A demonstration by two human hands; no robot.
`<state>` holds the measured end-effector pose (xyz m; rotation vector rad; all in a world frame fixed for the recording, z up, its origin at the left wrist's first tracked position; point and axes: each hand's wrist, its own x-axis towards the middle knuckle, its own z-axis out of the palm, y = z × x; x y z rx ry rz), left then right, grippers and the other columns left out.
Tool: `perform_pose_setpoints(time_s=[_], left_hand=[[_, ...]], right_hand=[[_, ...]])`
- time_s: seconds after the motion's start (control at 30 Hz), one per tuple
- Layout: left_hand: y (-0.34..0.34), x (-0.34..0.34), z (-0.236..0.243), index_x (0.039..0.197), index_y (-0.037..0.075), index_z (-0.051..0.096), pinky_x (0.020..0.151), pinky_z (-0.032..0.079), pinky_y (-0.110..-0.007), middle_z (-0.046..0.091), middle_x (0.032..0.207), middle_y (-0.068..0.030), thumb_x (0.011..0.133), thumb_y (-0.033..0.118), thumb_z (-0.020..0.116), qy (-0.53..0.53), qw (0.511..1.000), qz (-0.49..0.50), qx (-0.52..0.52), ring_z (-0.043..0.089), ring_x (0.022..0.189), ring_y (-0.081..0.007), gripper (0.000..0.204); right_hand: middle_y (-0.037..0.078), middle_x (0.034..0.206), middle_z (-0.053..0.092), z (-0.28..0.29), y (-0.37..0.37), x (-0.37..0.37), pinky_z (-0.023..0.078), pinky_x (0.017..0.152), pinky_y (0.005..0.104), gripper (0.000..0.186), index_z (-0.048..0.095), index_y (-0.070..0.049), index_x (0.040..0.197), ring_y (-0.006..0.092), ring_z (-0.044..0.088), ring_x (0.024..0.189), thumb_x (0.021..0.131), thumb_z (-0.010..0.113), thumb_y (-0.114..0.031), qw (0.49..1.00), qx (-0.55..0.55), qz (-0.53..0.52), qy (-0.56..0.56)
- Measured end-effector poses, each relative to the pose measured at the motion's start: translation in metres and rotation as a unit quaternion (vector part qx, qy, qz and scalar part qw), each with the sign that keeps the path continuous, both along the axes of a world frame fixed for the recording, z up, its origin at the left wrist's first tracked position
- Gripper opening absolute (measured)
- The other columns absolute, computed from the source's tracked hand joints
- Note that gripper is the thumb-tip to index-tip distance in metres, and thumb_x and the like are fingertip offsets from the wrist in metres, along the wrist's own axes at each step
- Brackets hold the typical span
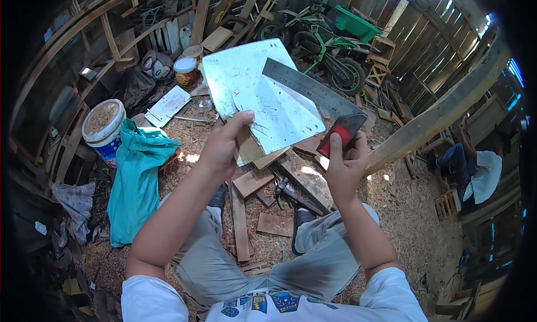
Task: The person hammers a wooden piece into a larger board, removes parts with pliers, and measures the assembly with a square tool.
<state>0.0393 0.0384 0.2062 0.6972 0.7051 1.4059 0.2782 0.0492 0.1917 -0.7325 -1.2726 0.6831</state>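
Note:
My left hand [222, 148] grips a flat white board [251, 70] by its near left edge, thumb on top. The board's face is scuffed, with a chipped patch close to that thumb. In my right hand [348, 165] is a try square [313, 89] with a grey metal blade and a red and dark stock. My thumb presses on the stock. The blade reaches up and left over the board's right part; whether it touches the board I cannot tell. Both things are held up above the floor, in front of my knees.
Below lie wood offcuts [274, 225], a hammer [299, 198] and pliers [281, 189] on sawdust. Left stand a teal sack [134, 182] and a bucket [103, 121]. A green small motorbike [324, 48] is at the back. Beyond a slanted beam [436, 121], another person [484, 174] sits at right.

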Motion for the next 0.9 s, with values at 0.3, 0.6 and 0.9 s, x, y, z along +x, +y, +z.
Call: perform_pose_setpoints(time_s=[0.3, 0.6, 0.9], left_hand=[[-0.013, 0.013, 0.002, 0.137, 0.001, 0.055, 0.102, 0.05, -0.036, 0.066, 0.127, -0.0101, 0.096, 0.021, 0.071, 0.162, 0.962, 0.13, 0.176, 0.063, 0.118, -0.0192, 0.049], [-0.021, 0.023, 0.001, 0.131, -0.003, 0.059, 0.098, 0.054, -0.033, 0.068, 0.125, -0.0104, 0.098, 0.008, 0.07, 0.147, 0.955, 0.125, 0.227, 0.066, 0.114, -0.0167, 0.036], [-0.019, 0.02, -0.001, 0.13, -0.003, 0.059, 0.098, 0.054, -0.033, 0.069, 0.121, -0.0104, 0.095, 0.008, 0.074, 0.175, 0.954, 0.14, 0.198, 0.067, 0.111, -0.0164, 0.04]], right_hand=[[0.009, 0.113, 0.069, -0.015, 0.001, -0.003, 0.06, 0.089, 0.0309, 0.026, 0.057, -0.001, 0.123, 0.015, 0.069, 0.101, 0.101, 0.069, -0.01, 0.95, -0.224, 0.189, 0.109], [0.01, 0.115, 0.069, -0.021, -0.009, -0.014, 0.065, 0.084, 0.0318, 0.029, 0.056, -0.001, 0.123, 0.0179, 0.073, 0.1, 0.101, 0.069, -0.012, 0.911, -0.272, 0.273, 0.147], [0.013, 0.113, 0.07, -0.026, -0.011, -0.014, 0.066, 0.081, 0.0355, 0.03, 0.057, 0.001, 0.121, 0.0233, 0.074, 0.098, 0.1, 0.07, -0.015, 0.904, -0.29, 0.299, 0.097]])
